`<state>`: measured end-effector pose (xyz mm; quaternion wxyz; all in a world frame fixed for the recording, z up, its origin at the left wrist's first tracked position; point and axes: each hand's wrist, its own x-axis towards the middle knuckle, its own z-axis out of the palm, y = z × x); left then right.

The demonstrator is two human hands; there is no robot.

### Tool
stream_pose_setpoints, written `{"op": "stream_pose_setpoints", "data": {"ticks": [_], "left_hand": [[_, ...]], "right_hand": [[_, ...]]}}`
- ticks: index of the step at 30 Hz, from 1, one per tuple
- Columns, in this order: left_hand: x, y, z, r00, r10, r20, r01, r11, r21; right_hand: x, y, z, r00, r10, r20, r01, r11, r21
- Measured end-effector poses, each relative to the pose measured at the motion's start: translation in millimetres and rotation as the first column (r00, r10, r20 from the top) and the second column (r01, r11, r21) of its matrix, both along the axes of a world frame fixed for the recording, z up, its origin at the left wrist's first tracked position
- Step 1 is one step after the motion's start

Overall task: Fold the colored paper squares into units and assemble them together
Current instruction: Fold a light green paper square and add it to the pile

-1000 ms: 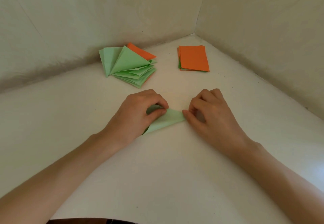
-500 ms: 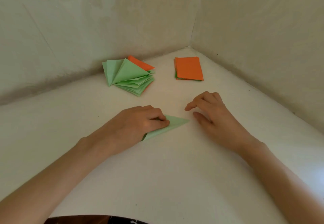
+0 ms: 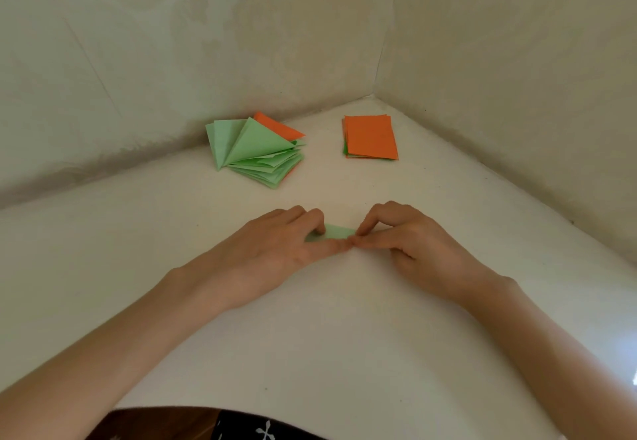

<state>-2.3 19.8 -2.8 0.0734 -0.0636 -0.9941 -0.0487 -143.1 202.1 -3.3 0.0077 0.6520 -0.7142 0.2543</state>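
The left hand (image 3: 275, 250) lies over the left part of a folded green paper (image 3: 336, 231), its fingers curled down onto the sheet and its thumb stretched along the near edge, holding it flat on the white table (image 3: 344, 329). The right hand (image 3: 410, 246) pinches the paper's right tip between thumb and forefinger, just where the left thumb ends. Farther back on the left sits a fanned pile of folded units (image 3: 255, 153), mostly green with some orange underneath. To its right, well apart, lies a stack of flat squares (image 3: 371, 136) with orange on top, near the corner of the pale walls (image 3: 206, 43).
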Motion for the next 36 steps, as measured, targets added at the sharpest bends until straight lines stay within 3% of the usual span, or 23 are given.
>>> {"op": "stream_pose_setpoints", "data": {"ticks": [2, 3, 6, 9, 14, 22, 26, 33, 36], "left_hand": [[2.9, -0.1, 10.4, 0.995, -0.096, -0.004, 0.096, 0.994, -0.061], [6.3, -3.0, 10.5, 0.993, -0.111, 0.043, 0.115, 0.986, -0.123], [8.5, -10.6, 2.2, 0.992, -0.123, -0.006, 0.12, 0.978, -0.169], [22.0, -11.8, 0.3, 0.982, -0.178, -0.062, 0.157, 0.955, -0.253], [47.5, -19.4, -7.7, 0.989, -0.114, -0.099, 0.085, 0.962, -0.26], [68.7, -15.2, -0.1, 0.981, -0.049, -0.19, 0.01, 0.98, -0.199], [50.0, 4.0, 8.1, 0.967, 0.037, -0.252, -0.054, 0.997, -0.059], [32.8, 25.8, -6.3, 0.971, 0.192, -0.142, -0.188, 0.981, 0.039], [34.7, 23.8, -8.1, 0.97, 0.21, -0.122, -0.2, 0.976, 0.085]], "right_hand": [[0.9, -0.1, 0.1, 0.999, -0.013, -0.051, 0.012, 1.0, -0.012], [1.7, 0.0, -0.1, 0.995, -0.021, -0.096, 0.02, 1.0, -0.017], [3.0, 0.2, -1.2, 0.976, -0.05, -0.21, 0.043, 0.998, -0.039], [2.3, -0.2, -2.3, 0.978, -0.081, -0.194, 0.068, 0.995, -0.072], [3.5, -0.2, -2.6, 0.979, -0.086, -0.185, 0.074, 0.995, -0.07], [8.3, -0.9, -3.4, 0.984, -0.103, -0.146, 0.091, 0.992, -0.083], [16.2, -0.5, -1.2, 0.971, -0.132, -0.2, 0.113, 0.988, -0.105], [33.0, -2.4, 2.1, 0.939, -0.106, -0.327, 0.107, 0.994, -0.017], [24.6, 0.3, 4.5, 0.944, -0.126, -0.305, 0.11, 0.992, -0.068]]}}
